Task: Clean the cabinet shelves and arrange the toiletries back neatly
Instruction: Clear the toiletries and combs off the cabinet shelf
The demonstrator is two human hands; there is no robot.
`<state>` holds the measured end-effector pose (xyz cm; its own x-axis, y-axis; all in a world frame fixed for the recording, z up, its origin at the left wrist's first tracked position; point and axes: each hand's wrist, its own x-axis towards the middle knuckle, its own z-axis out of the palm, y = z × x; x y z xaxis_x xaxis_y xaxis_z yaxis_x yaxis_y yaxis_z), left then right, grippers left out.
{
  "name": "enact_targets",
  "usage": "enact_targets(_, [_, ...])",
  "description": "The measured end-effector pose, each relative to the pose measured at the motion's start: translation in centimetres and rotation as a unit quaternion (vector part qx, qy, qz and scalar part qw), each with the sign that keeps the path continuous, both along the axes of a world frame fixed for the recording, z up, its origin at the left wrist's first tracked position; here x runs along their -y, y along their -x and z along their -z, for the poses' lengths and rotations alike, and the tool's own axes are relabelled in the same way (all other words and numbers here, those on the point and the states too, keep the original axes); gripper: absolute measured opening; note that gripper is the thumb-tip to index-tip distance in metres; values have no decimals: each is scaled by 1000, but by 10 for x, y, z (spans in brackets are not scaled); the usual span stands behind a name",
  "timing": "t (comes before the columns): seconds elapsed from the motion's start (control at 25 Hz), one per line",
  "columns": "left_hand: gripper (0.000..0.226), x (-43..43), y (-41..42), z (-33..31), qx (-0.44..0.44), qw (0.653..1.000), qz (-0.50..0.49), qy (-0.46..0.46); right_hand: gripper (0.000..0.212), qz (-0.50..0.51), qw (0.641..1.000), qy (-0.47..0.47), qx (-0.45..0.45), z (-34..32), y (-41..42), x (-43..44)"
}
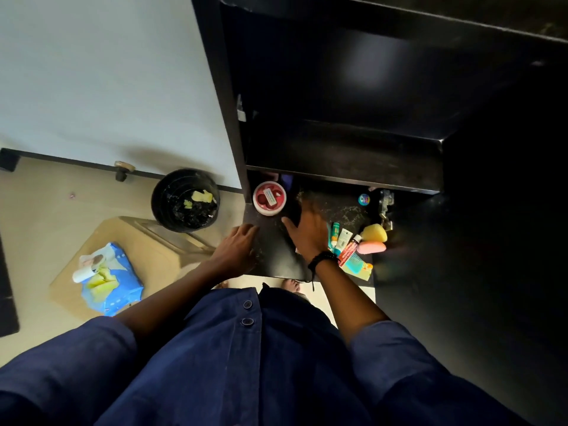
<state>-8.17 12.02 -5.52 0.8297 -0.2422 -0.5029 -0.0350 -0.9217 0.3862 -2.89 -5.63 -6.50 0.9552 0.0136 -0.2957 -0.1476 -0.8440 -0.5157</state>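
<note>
resting on the bottom shelf (273,253), the left hand (239,245) is spread flat and empty; a dark object (293,212) is gripped by the right hand (307,232) beside a red tin (269,198).

Labels on red tin (269,198), tubes (341,241): print illegible.

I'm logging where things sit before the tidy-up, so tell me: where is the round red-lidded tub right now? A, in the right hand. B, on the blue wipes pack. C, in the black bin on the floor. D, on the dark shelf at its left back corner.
D: the red-lidded tub sits on the dark shelf beside the cabinet's left wall.
</note>
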Motion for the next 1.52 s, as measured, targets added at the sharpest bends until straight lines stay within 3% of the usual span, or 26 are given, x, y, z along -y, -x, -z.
enact_targets(0.2, [69, 37, -2, 8, -27, 999, 26, 17, 43, 97, 994, 34, -28, 5, 20, 67])
enact_targets(0.64, [63, 60, 10, 20, -32, 998, -27, 36, 33, 89, 991, 60, -85, 38, -5, 105])
enact_targets(0.72, [63, 57, 11, 19, -37, 997, -52, 47, 35, 128, 990, 0, -65, 37, -7, 100])
enact_targets(0.8, [65, 56, 9, 17, -37, 991, -93, 84, 34, 182, 973, -127, -59, 30, -7, 91])
enact_targets(0.96, [70, 65, -3, 13, -21, 961, -164, 222, 32, 198, 845, -441, -227, 1, 2, 71])
enact_targets(1.04, [63, 69, -7, 15, -9, 958, -145, 247, 28, 159, 832, -470, -247, -11, 6, 63])
enact_targets(1.12, [40, 74, -8, 15, 9, 964, -133, 231, 26, 159, 838, -470, -227, -13, 10, 63])
enact_targets(1.2, [25, 78, -7, 15, 7, 967, -142, 212, 28, 197, 869, -416, -182, -9, 13, 71])
enact_targets(1.28, [20, 79, -6, 15, -10, 968, -157, 198, 32, 196, 955, -203, -96, 5, 19, 89])
enact_targets(1.32, [19, 78, -5, 15, -23, 967, -160, 198, 32, 170, 980, -84, -63, 12, 25, 98])
enact_targets(1.4, [17, 73, -4, 15, -50, 966, -165, 194, 28, 113, 990, 60, -53, 20, 36, 111])
enact_targets(1.52, [22, 63, 2, 16, -50, 972, -160, 167, 31, 90, 985, 121, -83, 29, 40, 116])
